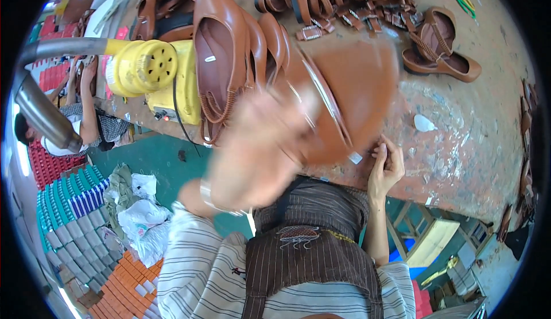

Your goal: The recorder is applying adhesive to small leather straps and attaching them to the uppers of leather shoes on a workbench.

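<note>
My left hand (pixel 261 147) is raised close to the camera and blurred, gripping a brown leather sandal (pixel 350 98) whose sole faces up. My right hand (pixel 385 167) rests at the workbench's front edge with fingers curled, pinching a small white scrap (pixel 356 158) beside the sandal. Several more brown sandals (pixel 229 61) stand on edge in a row just behind my left hand.
The stained workbench (pixel 459 147) carries more brown sandals (pixel 439 46) at the back and right. A yellow machine (pixel 152 69) with a grey pipe (pixel 40 112) stands at the left. Another person (pixel 86 118) sits left. Stacked boxes (pixel 74 204) and bags lie on the floor.
</note>
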`<state>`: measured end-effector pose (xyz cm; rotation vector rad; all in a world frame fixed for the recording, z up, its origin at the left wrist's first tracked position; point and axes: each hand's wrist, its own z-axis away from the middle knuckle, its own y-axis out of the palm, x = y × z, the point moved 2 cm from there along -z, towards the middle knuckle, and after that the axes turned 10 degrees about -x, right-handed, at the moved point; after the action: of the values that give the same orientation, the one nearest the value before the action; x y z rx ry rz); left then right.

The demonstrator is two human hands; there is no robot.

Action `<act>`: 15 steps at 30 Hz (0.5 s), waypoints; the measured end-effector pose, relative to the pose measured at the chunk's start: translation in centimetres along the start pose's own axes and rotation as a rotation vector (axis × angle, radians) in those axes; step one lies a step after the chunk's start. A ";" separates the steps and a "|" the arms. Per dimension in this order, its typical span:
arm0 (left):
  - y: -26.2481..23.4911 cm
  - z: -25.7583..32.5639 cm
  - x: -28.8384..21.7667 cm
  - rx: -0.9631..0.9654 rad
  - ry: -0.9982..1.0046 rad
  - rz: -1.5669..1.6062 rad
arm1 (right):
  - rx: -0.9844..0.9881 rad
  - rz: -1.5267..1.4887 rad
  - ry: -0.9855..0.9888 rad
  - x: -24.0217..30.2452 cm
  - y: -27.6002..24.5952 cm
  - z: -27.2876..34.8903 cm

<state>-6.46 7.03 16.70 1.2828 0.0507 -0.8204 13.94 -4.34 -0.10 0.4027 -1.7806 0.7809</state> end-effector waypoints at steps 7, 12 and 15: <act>6.2 -11.0 -27.8 -0.239 0.708 -0.408 | 0.031 -0.026 0.018 -0.5 0.0 0.2; -2.3 -10.3 -23.7 -0.378 1.034 -1.340 | -0.003 -0.119 0.055 -0.6 -0.9 0.1; -6.3 -7.1 -12.5 -0.388 1.366 -2.415 | -0.106 -0.259 0.170 -1.4 -2.6 0.5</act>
<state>-16.22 19.21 15.00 0.5421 3.0641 -1.3516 15.62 -6.71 -0.74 0.4715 -1.5657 0.5204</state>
